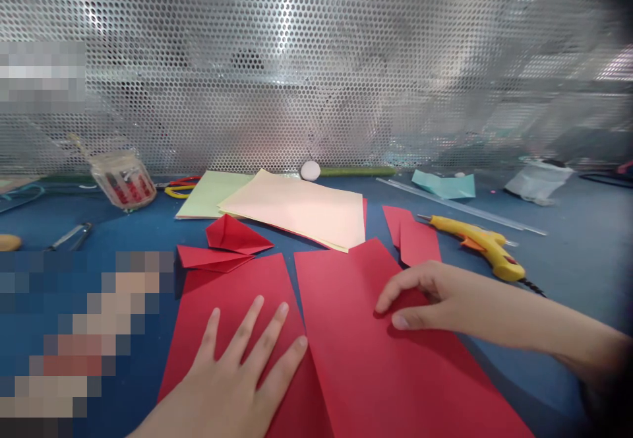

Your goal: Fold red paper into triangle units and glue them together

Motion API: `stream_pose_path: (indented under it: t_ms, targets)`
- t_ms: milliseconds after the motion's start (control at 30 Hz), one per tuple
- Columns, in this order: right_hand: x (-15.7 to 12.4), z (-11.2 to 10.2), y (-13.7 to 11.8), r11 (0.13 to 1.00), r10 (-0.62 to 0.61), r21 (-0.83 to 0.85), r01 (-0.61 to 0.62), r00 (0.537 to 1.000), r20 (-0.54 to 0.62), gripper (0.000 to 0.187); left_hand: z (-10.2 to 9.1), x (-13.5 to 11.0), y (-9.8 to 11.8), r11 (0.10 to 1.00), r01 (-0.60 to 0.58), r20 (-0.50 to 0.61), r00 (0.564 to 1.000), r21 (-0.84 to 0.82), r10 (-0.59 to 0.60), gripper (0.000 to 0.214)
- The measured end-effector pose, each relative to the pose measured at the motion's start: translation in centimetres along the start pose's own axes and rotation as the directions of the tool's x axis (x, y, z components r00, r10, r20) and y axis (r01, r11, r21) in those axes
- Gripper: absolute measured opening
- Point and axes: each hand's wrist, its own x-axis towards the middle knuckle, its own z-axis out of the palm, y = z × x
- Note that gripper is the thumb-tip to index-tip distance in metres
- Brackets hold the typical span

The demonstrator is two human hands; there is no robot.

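Note:
My left hand [235, 375] lies flat with its fingers spread on a sheet of red paper [227, 296]. A second red paper sheet [380, 372] lies to its right, narrowly apart at the top. Over this one hovers or rests my right hand [435, 299], fingers loosely bent and thumb apart from the index finger, with nothing between them; whether the tips touch the paper I cannot tell. Beyond the left sheet are small folded red paper pieces [237, 237]. More red paper strips [418, 237] lie past my right hand.
A yellow glue gun [479, 243] lies at right, near clear glue sticks [465, 207]. Cream paper [301, 207] and green paper [202, 190] are stacked at the back. A jar [123, 181] and yellow-red scissors [180, 189] stand left. Perforated metal [316, 95] rises behind. The left foreground is pixelated.

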Motion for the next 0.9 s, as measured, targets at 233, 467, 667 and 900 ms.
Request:
stream_pose_path:
  t_ms: [233,467,667,900]
  targets:
    - [-0.5,-0.5,-0.3,0.997,0.002,-0.078,-0.003,1.000,-0.007,0.026,-1.2,0.4,-0.3,0.998,-0.031,0.043,0.998,-0.060,0.034,0.061]
    - [-1.0,-0.8,-0.6,0.993,0.024,-0.112,-0.025,1.000,-0.013,0.024,-1.2,0.2,-0.5,0.994,-0.033,0.050,0.998,-0.102,0.038,0.067]
    - [-0.9,-0.7,-0.2,0.991,0.026,-0.133,-0.030,0.999,-0.028,0.020,-2.0,0.3,0.0,0.996,-0.077,0.061,0.995,-0.049,0.080,0.070]
    - [-0.9,-0.6,0.2,0.991,0.016,-0.135,-0.019,1.000,-0.019,0.019,-1.1,0.5,0.6,0.960,-0.265,0.053,0.964,0.090,0.261,0.047]
